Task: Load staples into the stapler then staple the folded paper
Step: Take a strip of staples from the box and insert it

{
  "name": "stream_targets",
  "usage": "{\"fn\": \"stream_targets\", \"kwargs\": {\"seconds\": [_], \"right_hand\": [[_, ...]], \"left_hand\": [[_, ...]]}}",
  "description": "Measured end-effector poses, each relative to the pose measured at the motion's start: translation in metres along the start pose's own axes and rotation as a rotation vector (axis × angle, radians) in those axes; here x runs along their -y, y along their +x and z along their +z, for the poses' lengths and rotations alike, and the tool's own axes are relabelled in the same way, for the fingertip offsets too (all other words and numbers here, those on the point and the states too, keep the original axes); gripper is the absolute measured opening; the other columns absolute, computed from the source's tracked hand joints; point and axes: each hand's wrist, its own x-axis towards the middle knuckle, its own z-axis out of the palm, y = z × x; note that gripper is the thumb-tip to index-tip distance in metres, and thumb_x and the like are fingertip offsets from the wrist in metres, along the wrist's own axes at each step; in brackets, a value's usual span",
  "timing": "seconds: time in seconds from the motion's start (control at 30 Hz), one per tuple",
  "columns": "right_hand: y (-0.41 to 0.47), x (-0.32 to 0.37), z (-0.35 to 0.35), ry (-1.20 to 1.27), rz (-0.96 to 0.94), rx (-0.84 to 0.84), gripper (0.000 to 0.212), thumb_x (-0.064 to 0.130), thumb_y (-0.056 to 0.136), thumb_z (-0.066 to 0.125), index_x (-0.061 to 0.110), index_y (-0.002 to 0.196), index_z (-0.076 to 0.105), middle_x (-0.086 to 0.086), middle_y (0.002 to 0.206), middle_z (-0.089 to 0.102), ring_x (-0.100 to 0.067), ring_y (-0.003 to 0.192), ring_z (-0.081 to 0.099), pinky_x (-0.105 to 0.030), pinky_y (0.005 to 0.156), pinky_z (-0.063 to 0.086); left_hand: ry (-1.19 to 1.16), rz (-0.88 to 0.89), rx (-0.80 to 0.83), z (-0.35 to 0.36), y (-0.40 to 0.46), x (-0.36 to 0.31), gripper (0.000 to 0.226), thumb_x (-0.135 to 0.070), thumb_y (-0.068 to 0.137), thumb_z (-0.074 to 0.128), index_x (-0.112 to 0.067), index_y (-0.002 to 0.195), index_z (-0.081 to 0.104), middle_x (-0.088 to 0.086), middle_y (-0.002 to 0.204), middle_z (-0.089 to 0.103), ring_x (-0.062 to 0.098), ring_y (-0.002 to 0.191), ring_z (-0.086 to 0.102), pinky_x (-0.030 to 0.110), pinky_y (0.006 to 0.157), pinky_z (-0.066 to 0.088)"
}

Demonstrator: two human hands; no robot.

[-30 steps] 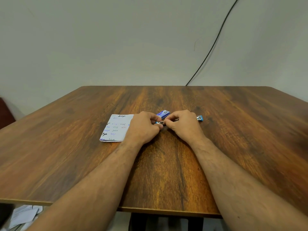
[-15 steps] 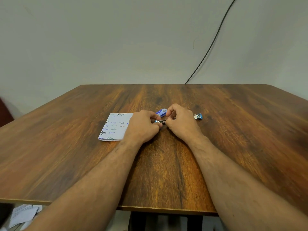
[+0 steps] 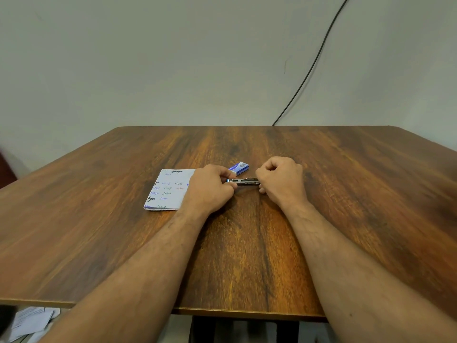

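Stapler [image 3: 243, 181] | pinched at both ends | left hand [image 3: 210, 188], right hand [image 3: 280, 180]

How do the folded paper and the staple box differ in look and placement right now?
The folded paper is white, flat and covered in handwriting; the staple box is blue, boxy and much smaller. The paper lies partly under the left hand; the box sits clear of both hands, just beyond the stapler. Both rest on the wooden table.

Wooden table [image 3: 247, 256] with dark grain, plain grey-green wall [image 3: 173, 58], black cable [image 3: 311, 68] running down it
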Motion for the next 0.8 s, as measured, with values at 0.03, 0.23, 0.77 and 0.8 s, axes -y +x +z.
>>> {"fn": "stream_targets", "kwargs": {"seconds": [0.03, 0.23, 0.77, 0.8], "right_hand": [[0.0011, -0.0005, -0.0006, 0.029, 0.042, -0.003, 0.014, 0.018, 0.076, 0.061, 0.017, 0.064, 0.069, 0.001, 0.057, 0.07, -0.014, 0.053, 0.071, -0.036, 0.068, 0.062], [0.0041, -0.0037, 0.0015, -0.003, 0.052, 0.039, 0.029, 0.005, 0.087, 0.056, 0.027, 0.088, 0.076, 0.003, 0.085, 0.074, -0.014, 0.074, 0.073, -0.032, 0.077, 0.061], [0.003, -0.0054, 0.0025, -0.029, -0.085, 0.156, 0.049, -0.01, 0.08, 0.05, 0.03, 0.09, 0.076, 0.005, 0.087, 0.073, -0.016, 0.084, 0.069, -0.04, 0.078, 0.06], [0.0021, -0.0039, 0.0016, -0.043, -0.117, 0.172, 0.049, -0.011, 0.079, 0.05, 0.028, 0.091, 0.077, 0.004, 0.087, 0.074, -0.015, 0.084, 0.068, -0.038, 0.079, 0.059]], "left_hand": [[-0.005, -0.002, 0.001, 0.0002, 0.0003, 0.0007, 0.023, -0.022, 0.082, 0.072, -0.027, 0.103, 0.078, -0.007, 0.085, 0.074, 0.008, 0.079, 0.065, 0.025, 0.076, 0.049], [-0.01, 0.012, -0.002, 0.0015, 0.0007, 0.0012, 0.022, -0.022, 0.082, 0.073, -0.026, 0.104, 0.078, -0.007, 0.085, 0.075, 0.007, 0.078, 0.064, 0.02, 0.069, 0.043], [-0.024, 0.023, -0.044, -0.0022, -0.003, -0.0023, 0.021, -0.021, 0.082, 0.073, -0.026, 0.101, 0.079, -0.006, 0.079, 0.075, 0.01, 0.076, 0.066, 0.026, 0.075, 0.051], [-0.026, 0.024, -0.047, -0.0024, -0.003, -0.002, 0.021, -0.021, 0.082, 0.073, -0.026, 0.101, 0.079, -0.006, 0.08, 0.075, 0.009, 0.076, 0.065, 0.025, 0.074, 0.05]]}}
